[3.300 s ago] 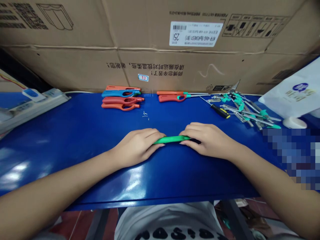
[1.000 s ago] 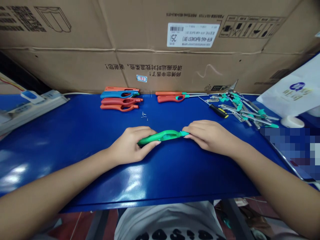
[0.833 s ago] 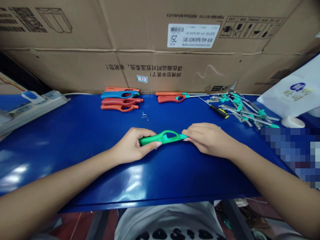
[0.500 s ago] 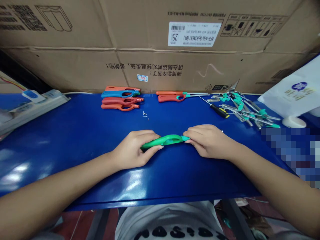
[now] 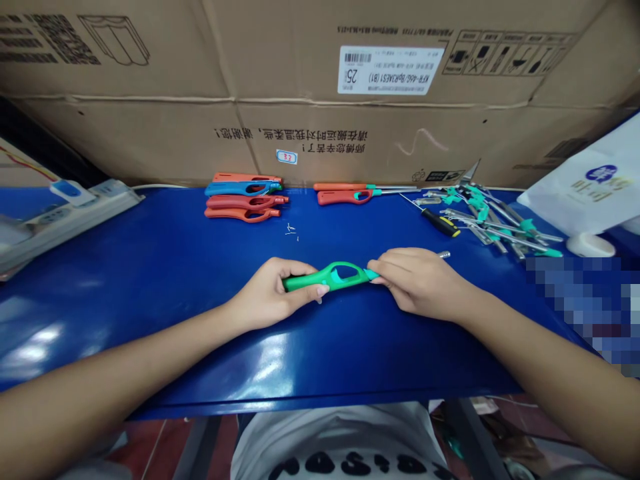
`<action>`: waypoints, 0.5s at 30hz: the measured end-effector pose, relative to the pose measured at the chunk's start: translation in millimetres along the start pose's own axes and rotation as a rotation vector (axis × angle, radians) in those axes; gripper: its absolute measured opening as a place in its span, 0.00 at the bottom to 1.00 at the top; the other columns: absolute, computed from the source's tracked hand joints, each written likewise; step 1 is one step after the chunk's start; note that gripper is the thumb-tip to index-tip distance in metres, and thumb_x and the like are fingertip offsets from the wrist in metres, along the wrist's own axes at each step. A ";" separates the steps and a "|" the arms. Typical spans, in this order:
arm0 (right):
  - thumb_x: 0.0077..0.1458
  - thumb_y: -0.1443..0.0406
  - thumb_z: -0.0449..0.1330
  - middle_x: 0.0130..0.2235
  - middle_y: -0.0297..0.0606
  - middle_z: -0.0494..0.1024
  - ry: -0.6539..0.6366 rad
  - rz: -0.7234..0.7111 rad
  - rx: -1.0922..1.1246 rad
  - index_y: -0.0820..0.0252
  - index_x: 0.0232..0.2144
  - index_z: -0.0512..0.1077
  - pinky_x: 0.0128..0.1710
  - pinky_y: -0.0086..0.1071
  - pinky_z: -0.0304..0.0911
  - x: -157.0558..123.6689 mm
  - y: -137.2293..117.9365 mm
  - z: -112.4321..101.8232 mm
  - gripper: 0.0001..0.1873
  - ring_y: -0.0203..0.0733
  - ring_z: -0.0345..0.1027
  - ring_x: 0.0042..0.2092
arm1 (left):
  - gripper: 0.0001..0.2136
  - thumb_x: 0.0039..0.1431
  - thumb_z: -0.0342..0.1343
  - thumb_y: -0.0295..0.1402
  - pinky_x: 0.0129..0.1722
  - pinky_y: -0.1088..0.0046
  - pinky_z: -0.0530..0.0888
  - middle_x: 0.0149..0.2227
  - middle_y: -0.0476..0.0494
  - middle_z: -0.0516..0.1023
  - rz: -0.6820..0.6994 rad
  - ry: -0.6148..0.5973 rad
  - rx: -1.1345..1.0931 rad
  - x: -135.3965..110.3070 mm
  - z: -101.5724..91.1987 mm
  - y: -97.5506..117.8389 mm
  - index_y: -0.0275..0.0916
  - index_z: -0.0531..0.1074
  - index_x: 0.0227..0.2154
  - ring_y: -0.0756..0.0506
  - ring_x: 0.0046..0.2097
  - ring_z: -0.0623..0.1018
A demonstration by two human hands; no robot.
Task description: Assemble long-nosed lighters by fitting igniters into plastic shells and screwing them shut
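Between my hands, above the near middle of the blue table, is a green long-necked gas lighter (image 5: 340, 275) with a teal trigger in its oval opening. My left hand (image 5: 273, 290) is closed round the handle end, its thumb along the near side. The fingers of my right hand (image 5: 417, 280) pinch the other end, by the teal collar; a short piece of the metal tube (image 5: 445, 255) shows beyond the knuckles. Most of the tube is hidden by that hand.
Several orange, red and blue lighter handles (image 5: 245, 203) lie at the back left. Two lighters with tubes (image 5: 345, 195) rest to their right, then a screwdriver (image 5: 440, 222) and a pile of metal tubes with teal parts (image 5: 500, 223). A power strip (image 5: 70, 213) stands left; cardboard (image 5: 175, 140) walls the back.
The green lighter has rolled between my hands, so its oval opening and teal trigger face the camera more fully. The metal tube's tip now shows more beyond my right hand.
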State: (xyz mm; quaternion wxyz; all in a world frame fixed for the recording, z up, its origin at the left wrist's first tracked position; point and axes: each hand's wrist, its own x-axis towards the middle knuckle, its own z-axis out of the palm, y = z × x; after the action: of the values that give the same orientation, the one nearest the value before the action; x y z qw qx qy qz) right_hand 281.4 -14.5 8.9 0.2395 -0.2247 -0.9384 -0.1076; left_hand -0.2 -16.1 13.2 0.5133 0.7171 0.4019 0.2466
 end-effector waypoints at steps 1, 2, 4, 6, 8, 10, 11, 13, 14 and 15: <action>0.65 0.72 0.53 0.33 0.48 0.80 -0.012 0.003 -0.002 0.71 0.43 0.74 0.34 0.37 0.71 -0.1 -0.3 -0.2 0.10 0.45 0.73 0.34 | 0.12 0.59 0.62 0.38 0.30 0.77 0.69 0.28 0.45 0.80 0.004 0.005 0.013 -0.5 0.6 -0.2 0.33 0.79 0.28 0.49 0.30 0.74; 0.65 0.72 0.53 0.33 0.48 0.80 -0.025 0.009 -0.003 0.70 0.43 0.74 0.35 0.37 0.71 -0.2 -0.6 -0.4 0.10 0.46 0.73 0.34 | 0.12 0.59 0.62 0.38 0.29 0.77 0.67 0.28 0.45 0.79 0.012 0.014 0.037 -1.4 1.3 -0.3 0.33 0.79 0.29 0.50 0.29 0.73; 0.65 0.72 0.52 0.34 0.49 0.81 -0.056 0.021 0.002 0.69 0.42 0.74 0.36 0.37 0.70 -0.3 -1.1 -0.4 0.10 0.46 0.74 0.35 | 0.12 0.60 0.61 0.39 0.26 0.78 0.65 0.27 0.46 0.77 0.062 0.045 0.119 -4.0 3.0 -0.6 0.33 0.79 0.29 0.51 0.27 0.71; 0.66 0.72 0.51 0.36 0.49 0.81 -0.083 0.026 0.012 0.68 0.42 0.74 0.36 0.37 0.70 -0.2 -1.7 -0.3 0.11 0.45 0.74 0.35 | 0.11 0.61 0.61 0.37 0.25 0.78 0.63 0.27 0.48 0.75 0.155 0.079 0.220 -6.7 4.5 -0.7 0.33 0.78 0.29 0.51 0.27 0.69; 0.66 0.71 0.51 0.37 0.49 0.82 -0.103 0.027 0.026 0.68 0.41 0.74 0.36 0.37 0.69 -0.1 -2.5 -0.2 0.12 0.45 0.74 0.35 | 0.09 0.62 0.61 0.35 0.26 0.78 0.64 0.27 0.48 0.75 0.261 0.102 0.308 -9.0 5.6 -0.4 0.33 0.78 0.31 0.52 0.27 0.70; 0.67 0.71 0.50 0.37 0.48 0.82 -0.118 0.036 0.045 0.68 0.41 0.74 0.36 0.37 0.69 -0.1 -3.4 -0.3 0.12 0.45 0.73 0.35 | 0.08 0.63 0.60 0.33 0.28 0.78 0.65 0.28 0.48 0.76 0.334 0.110 0.356 -10.4 6.1 0.2 0.33 0.79 0.33 0.52 0.28 0.71; 0.67 0.71 0.51 0.36 0.48 0.81 -0.122 0.046 0.055 0.68 0.41 0.74 0.36 0.37 0.69 0.0 -3.9 -0.5 0.12 0.45 0.73 0.34 | 0.07 0.63 0.60 0.32 0.28 0.78 0.66 0.28 0.48 0.76 0.352 0.114 0.368 -10.9 6.2 0.6 0.33 0.79 0.34 0.53 0.28 0.71; 0.67 0.71 0.51 0.35 0.47 0.81 -0.130 0.066 0.074 0.68 0.41 0.74 0.36 0.37 0.68 0.2 -5.0 -1.2 0.12 0.45 0.73 0.34 | 0.07 0.64 0.60 0.31 0.28 0.78 0.66 0.28 0.48 0.76 0.369 0.119 0.379 -11.3 6.6 1.2 0.33 0.79 0.34 0.53 0.27 0.71; 0.67 0.71 0.51 0.34 0.46 0.80 -0.135 0.074 0.081 0.68 0.40 0.74 0.36 0.37 0.68 0.5 -5.5 -1.6 0.12 0.45 0.72 0.33 | 0.06 0.64 0.60 0.31 0.28 0.79 0.66 0.28 0.48 0.76 0.377 0.120 0.382 -11.4 6.8 1.5 0.33 0.79 0.34 0.53 0.27 0.72; 0.67 0.71 0.50 0.34 0.46 0.80 -0.139 0.081 0.087 0.67 0.40 0.74 0.36 0.36 0.68 0.8 -6.0 -2.1 0.12 0.44 0.72 0.33 | 0.06 0.64 0.60 0.31 0.27 0.79 0.66 0.28 0.48 0.77 0.390 0.122 0.386 -11.6 7.2 1.7 0.33 0.79 0.34 0.53 0.27 0.72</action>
State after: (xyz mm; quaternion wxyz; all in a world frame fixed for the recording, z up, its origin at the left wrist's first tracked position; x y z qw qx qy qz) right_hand 278.8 -20.2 10.5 0.1873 -0.2589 -0.9467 -0.0412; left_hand -0.6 -29.8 12.9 0.2849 0.8491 0.3262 0.3024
